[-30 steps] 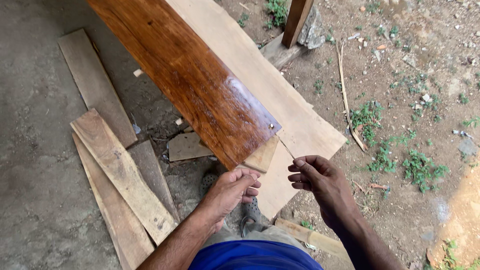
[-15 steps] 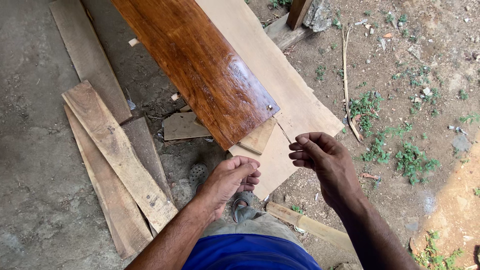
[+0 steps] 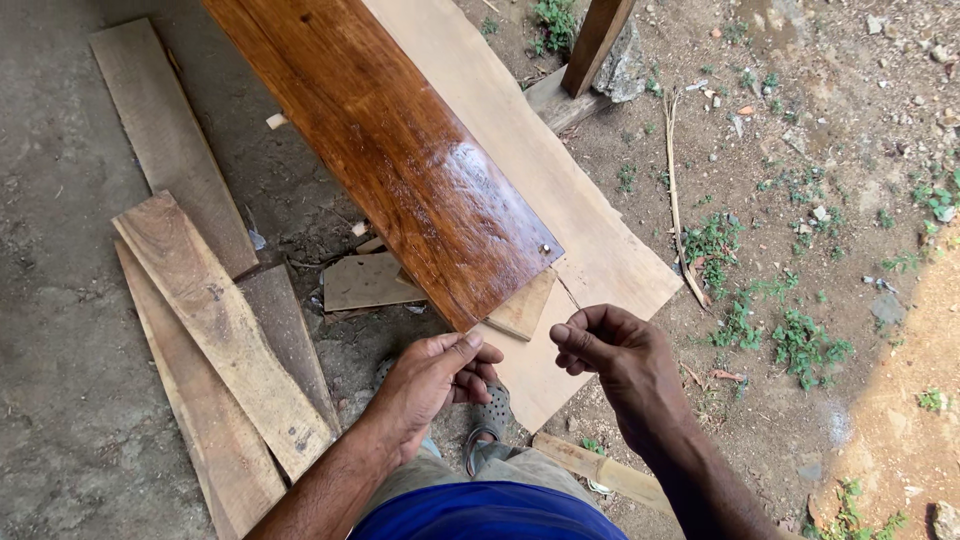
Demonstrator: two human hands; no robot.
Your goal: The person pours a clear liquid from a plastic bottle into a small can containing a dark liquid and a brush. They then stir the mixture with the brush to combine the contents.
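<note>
1. A thin string [image 3: 566, 293] runs from a small nail [image 3: 545, 249] at the near right corner of the varnished board [image 3: 400, 160] to the right hand [image 3: 610, 350], which pinches it between curled fingertips.
2. The board's long axis runs from far left to near right; its glossy near end points toward the person.
3. The left hand [image 3: 435, 375] is loosely curled just below the board's near end; whether it holds anything cannot be told.
4. A pale plank [image 3: 600, 250] lies beneath, parallel.
5. Weathered planks [image 3: 220, 340] lie left on concrete; bare dirt with weeds is right.
</note>
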